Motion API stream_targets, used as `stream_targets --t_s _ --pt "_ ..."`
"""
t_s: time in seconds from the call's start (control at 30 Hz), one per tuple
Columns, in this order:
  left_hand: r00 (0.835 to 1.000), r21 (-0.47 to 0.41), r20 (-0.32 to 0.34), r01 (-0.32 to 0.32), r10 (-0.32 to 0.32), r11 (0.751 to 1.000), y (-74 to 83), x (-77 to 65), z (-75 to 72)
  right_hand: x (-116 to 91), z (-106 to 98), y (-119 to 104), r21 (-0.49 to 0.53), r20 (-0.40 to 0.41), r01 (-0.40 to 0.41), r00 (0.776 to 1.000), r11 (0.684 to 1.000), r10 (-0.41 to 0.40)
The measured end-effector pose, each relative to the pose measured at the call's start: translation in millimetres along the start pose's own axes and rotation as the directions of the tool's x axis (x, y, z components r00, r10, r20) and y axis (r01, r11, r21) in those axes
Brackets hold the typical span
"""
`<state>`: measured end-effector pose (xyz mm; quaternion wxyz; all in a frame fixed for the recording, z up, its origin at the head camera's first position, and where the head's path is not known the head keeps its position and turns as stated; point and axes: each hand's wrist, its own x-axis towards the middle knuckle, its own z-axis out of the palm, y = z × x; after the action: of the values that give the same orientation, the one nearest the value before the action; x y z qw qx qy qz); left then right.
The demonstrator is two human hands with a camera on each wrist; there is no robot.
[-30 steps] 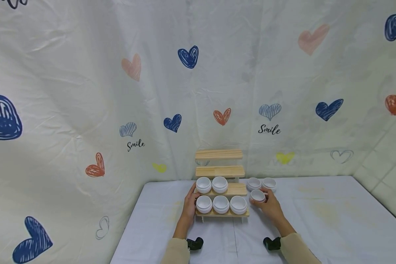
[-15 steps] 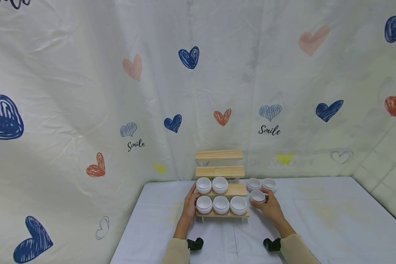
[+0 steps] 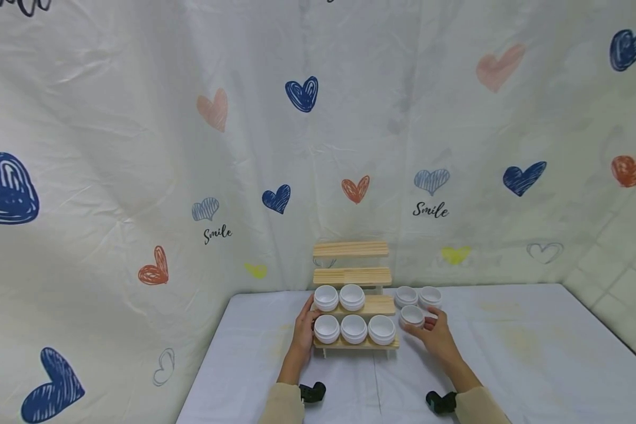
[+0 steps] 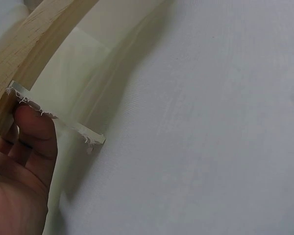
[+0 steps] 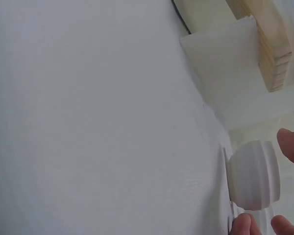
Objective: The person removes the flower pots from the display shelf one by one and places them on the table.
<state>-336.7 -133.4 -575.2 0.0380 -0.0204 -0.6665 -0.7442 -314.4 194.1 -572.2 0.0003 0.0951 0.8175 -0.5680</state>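
A tiered wooden display stand [image 3: 354, 275] stands at the back of the table, with white jars on its two lower shelves, such as one white jar [image 3: 382, 330] at the front right. My left hand [image 3: 301, 334] grips the stand's left side; in the left wrist view its fingers [image 4: 35, 122] curl against the support under the wood. Right of the stand, another white jar [image 3: 412, 316] rests upright on the table. My right hand [image 3: 437, 340] is around that jar with fingers spread. The right wrist view shows a gap between the thumb [image 5: 290, 144] and the jar [image 5: 255, 175].
Behind the right hand, two more white jars [image 3: 406, 296] stand side by side on the table. The stand's two upper shelves [image 3: 351, 249] are bare wood. A white cloth [image 3: 514, 347] covers the table, and a heart-printed curtain [image 3: 381, 135] hangs close behind the stand.
My right hand's fingers have loosened from the jar and spread, and the hand has shifted slightly down and right. The jar stays on the table. My left hand has kept its grip on the stand.
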Motion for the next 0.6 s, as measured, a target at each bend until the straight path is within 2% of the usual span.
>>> stream_targets --t_s 0.1,0.23,0.4,0.6 --pt "1.0 0.01 -0.007 0.004 -0.004 1.0 -0.9 1.0 -0.4 -8.8 -1.1 -2.4 0.042 -0.035 -0.035 0.999 0.998 0.037" --pt "1.0 0.021 0.0 0.01 -0.01 1.0 -3.7 2.3 -2.2 -23.7 1.1 -9.0 0.117 -0.122 -0.057 0.99 0.992 0.071" --pt "1.0 0.01 0.01 0.007 -0.007 1.0 -5.5 3.3 -4.1 -40.7 5.9 -24.1 0.148 -0.186 0.011 0.982 0.989 0.016" --pt "1.0 0.01 0.012 0.019 -0.019 1.0 -4.6 2.2 -3.6 -56.5 9.8 -50.3 0.116 -0.169 0.083 0.984 0.99 -0.063"
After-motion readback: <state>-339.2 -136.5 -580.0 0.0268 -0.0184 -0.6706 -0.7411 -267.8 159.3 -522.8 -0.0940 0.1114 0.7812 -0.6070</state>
